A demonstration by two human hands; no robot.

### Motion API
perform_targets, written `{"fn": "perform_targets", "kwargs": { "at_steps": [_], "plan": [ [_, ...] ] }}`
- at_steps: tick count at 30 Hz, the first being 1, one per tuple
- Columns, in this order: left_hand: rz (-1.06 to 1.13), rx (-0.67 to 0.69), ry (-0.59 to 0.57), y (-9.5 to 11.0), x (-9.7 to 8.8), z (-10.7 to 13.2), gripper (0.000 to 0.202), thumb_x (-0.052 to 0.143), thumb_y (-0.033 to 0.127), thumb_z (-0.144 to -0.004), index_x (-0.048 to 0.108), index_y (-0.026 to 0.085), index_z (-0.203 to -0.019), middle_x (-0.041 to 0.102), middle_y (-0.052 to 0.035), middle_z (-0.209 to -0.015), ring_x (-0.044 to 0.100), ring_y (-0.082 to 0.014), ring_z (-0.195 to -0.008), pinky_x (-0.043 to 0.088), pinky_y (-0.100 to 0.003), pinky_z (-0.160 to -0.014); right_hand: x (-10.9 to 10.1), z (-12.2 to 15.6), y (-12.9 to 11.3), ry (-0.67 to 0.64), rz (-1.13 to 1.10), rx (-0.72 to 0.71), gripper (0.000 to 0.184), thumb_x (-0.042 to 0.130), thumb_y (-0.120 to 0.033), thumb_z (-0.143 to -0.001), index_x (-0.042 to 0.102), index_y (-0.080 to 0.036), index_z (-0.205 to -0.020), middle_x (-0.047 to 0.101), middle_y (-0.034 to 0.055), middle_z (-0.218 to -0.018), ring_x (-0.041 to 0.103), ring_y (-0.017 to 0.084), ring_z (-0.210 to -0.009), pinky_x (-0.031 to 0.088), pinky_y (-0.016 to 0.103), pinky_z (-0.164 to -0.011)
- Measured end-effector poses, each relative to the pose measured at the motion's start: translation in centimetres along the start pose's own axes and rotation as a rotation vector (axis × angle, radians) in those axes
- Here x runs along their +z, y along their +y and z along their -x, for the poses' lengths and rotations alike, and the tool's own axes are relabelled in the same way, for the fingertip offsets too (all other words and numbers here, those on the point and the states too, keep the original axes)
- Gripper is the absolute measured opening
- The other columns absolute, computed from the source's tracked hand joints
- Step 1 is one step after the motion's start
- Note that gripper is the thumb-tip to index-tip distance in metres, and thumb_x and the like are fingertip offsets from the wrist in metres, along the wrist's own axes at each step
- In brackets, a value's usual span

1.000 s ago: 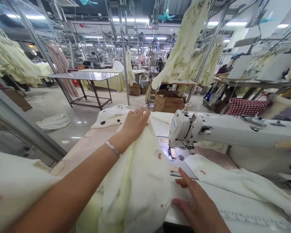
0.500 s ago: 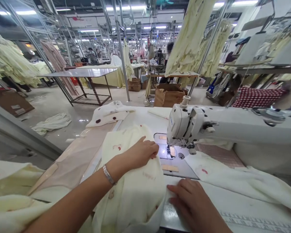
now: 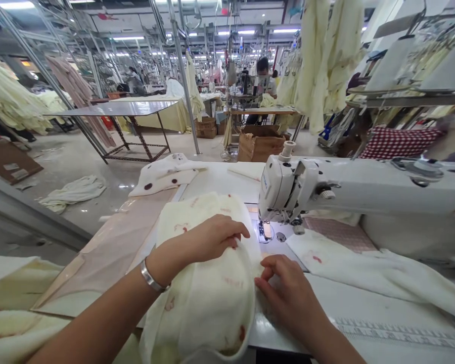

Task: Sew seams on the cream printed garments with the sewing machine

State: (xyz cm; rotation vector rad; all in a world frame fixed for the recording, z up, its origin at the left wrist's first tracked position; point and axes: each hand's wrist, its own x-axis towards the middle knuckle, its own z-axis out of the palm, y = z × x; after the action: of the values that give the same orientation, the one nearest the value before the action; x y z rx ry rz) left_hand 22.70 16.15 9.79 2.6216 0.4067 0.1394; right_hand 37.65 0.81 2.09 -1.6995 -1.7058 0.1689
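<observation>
A cream cloth [image 3: 212,283] with small reddish prints lies folded over the front of the sewing table, left of the needle area. My left hand [image 3: 216,237], a silver bangle on its wrist, rests on top with its fingers curled down on the fabric near its right side. At the cloth's right edge, my right hand [image 3: 284,283] pinches the fabric between thumb and forefinger. Just beyond both hands stands the white sewing machine [image 3: 288,187], its lit presser foot [image 3: 264,230] right of the cloth. Fingertip contact under my left hand is partly hidden.
Another printed cream piece [image 3: 337,258] lies right of the needle plate, above a printed measuring scale [image 3: 394,331]. A spotted white piece [image 3: 163,174] sits at the table's far left corner. Farther off are a metal-topped table [image 3: 117,107], cardboard box [image 3: 256,144] and hanging garments [image 3: 322,65].
My right hand has moved up and left from the tabletop to the cloth's edge. The cloth's right edge has shifted toward the needle plate, covering part of it. My left hand's fingers have straightened slightly.
</observation>
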Motion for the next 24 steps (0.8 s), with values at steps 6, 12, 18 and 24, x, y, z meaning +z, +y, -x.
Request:
{"fn": "perform_targets", "kwargs": {
  "at_steps": [6,12,18,24],
  "plan": [
    [0.022,0.047,-0.025,-0.3,1.1,-1.1,0.027,0.050,0.005,-0.080,0.058,0.023,-0.098,0.064,0.0021,-0.089,0.056,-0.0140,-0.087,0.042,-0.025,-0.079,-0.5,1.1,-0.4,0.062,0.006,0.055,0.008,0.056,-0.022,-0.079,0.048,-0.023,-0.082,0.060,-0.0004,-0.081,0.057,0.017,-0.077,0.046,0.033,-0.069],
    [-0.069,-0.024,0.000,-1.5,1.2,-0.9,0.024,0.046,0.003,-0.079,0.061,0.018,-0.089,0.066,-0.0018,-0.086,0.058,-0.0160,-0.081,0.043,-0.027,-0.075,-1.5,4.6,0.3,0.089,0.002,0.059,0.010,0.051,-0.026,-0.084,0.048,-0.023,-0.074,0.053,-0.0019,-0.066,0.052,0.016,-0.063,0.042,0.030,-0.057],
    [-0.054,0.145,-0.047,1.3,1.7,-1.8,0.014,0.054,0.011,-0.082,0.063,0.021,-0.083,0.066,0.0024,-0.083,0.057,-0.0144,-0.084,0.040,-0.025,-0.083,-2.2,3.8,-0.5,-0.075,0.122,-0.096,0.013,0.049,-0.015,-0.084,0.056,-0.024,-0.090,0.054,0.0001,-0.072,0.049,0.017,-0.070,0.036,0.032,-0.063],
    [-0.151,0.177,-0.035,1.4,4.0,-2.7,0.010,0.053,0.017,-0.085,0.061,0.022,-0.086,0.064,0.0032,-0.082,0.057,-0.0137,-0.082,0.038,-0.027,-0.083,-1.6,3.7,-1.1,-0.212,0.230,-0.102,0.011,0.051,-0.014,-0.083,0.057,-0.022,-0.077,0.054,0.0002,-0.071,0.046,0.017,-0.069,0.030,0.031,-0.066]
  ]
}}
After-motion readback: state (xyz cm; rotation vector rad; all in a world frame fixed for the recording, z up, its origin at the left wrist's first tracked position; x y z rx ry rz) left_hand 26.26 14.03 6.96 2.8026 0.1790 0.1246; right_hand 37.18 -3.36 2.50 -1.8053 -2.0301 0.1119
